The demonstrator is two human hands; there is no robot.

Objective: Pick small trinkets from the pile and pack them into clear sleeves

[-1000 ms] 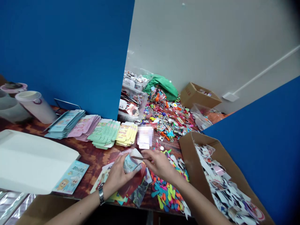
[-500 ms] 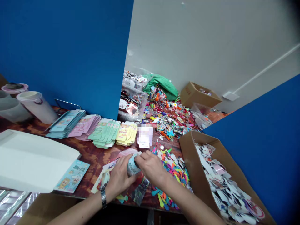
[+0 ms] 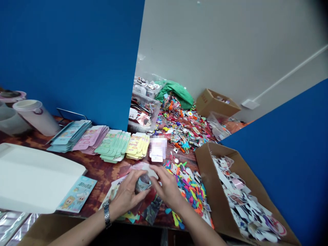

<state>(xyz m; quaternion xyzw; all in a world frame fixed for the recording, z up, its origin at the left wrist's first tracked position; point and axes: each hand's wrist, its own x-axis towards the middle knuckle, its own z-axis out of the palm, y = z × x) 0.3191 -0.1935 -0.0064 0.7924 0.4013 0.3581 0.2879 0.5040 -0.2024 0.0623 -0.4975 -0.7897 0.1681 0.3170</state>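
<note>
My left hand [image 3: 125, 192] is closed round a small light-blue paper box [image 3: 143, 184] with dark lettering, its top end gaping toward me. My right hand [image 3: 167, 187] is beside the mouth of the box, thumb and fingers apart, with nothing visible in it. Whether its thumb touches the box, I cannot tell. Under the hands lie printed cards and clear wrappers, partly hidden. To the right is a heap of bright balloon-like pieces [image 3: 188, 186]. A flat light-blue box [image 3: 78, 194] with cartoon figures sticks out from under a white carton [image 3: 38, 177].
Along the back lie stacks of flat boxes: blue [image 3: 69, 135], pink [image 3: 91, 136], green [image 3: 112, 143] and yellow [image 3: 138, 145]. A cardboard box [image 3: 210, 177] of cut-out stickers stands right. Behind are a trinket heap [image 3: 184, 131], a clear bin [image 3: 145, 114] and a green bag [image 3: 176, 94]. Plastic tubs [image 3: 37, 116] stand left.
My right hand has drawn its fingers out of the mouth of the box and opened. The left hand has tilted the box so its opening shows. The view has shifted slightly.
</note>
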